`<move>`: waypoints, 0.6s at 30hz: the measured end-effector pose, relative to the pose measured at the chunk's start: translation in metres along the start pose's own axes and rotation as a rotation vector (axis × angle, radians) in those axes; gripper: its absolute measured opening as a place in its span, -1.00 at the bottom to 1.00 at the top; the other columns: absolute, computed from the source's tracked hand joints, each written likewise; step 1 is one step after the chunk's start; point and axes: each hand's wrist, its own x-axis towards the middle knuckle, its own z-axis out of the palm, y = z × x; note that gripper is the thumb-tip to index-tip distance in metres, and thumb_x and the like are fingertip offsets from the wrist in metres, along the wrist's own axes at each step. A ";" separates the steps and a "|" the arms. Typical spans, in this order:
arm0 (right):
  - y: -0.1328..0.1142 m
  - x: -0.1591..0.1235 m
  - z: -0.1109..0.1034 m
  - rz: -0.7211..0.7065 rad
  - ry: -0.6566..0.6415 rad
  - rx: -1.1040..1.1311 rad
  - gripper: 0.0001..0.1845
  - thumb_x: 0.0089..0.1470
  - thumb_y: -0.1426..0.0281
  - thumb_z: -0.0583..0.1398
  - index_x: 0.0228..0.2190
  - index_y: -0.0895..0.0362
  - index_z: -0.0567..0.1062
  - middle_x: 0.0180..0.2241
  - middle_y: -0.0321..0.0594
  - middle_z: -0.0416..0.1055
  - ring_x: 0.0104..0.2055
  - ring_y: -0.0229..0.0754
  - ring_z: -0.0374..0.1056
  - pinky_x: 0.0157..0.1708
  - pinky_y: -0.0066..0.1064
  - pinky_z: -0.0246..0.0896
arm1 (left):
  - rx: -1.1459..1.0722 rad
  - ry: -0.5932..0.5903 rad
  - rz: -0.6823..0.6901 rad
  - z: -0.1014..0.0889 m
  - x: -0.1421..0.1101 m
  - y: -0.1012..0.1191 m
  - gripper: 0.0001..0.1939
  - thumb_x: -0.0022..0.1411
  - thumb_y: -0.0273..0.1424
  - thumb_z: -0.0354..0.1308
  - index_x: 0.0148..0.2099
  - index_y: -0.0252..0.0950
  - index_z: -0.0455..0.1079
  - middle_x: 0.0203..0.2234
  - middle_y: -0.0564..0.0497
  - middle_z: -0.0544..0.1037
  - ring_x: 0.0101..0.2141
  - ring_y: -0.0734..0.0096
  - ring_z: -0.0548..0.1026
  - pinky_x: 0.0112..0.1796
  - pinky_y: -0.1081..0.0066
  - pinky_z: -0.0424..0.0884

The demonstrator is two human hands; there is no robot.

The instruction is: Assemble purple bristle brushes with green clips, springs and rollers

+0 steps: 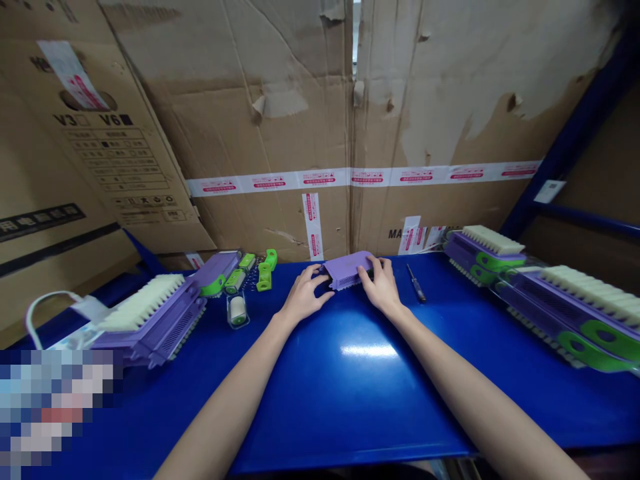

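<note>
A purple plastic housing [346,269] with slotted sides lies on the blue table, between my hands. My right hand [381,287] grips its right end, thumb on the near side and fingers over the top. At the opposite end, my left hand [306,293] is beside the housing with its fingers apart; the thumb reaches toward the near left corner. Just right of my right hand lies a screwdriver [416,285]. To the left of my left hand are green plastic end pieces [265,272] and small scattered metal parts, too small to make out.
Purple brush units with cream bristles stand at left [145,303] and right [590,293]. A small clear container [237,311] holds something white and green. Cardboard [270,120] walls off the back of the blue table [370,400]; a blue metal post [555,147] rises at right.
</note>
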 end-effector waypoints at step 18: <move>0.005 0.004 -0.004 0.082 0.031 -0.062 -0.42 0.12 0.06 -0.05 0.05 0.16 0.25 -0.05 0.08 0.16 0.00 0.10 0.21 -0.08 -0.07 0.16 | 0.748 -0.166 -0.737 -0.084 0.006 0.008 -0.59 0.16 -0.19 -0.02 -0.16 -0.45 0.40 -0.22 -0.38 0.46 -0.17 -0.08 0.42 -0.22 0.10 0.29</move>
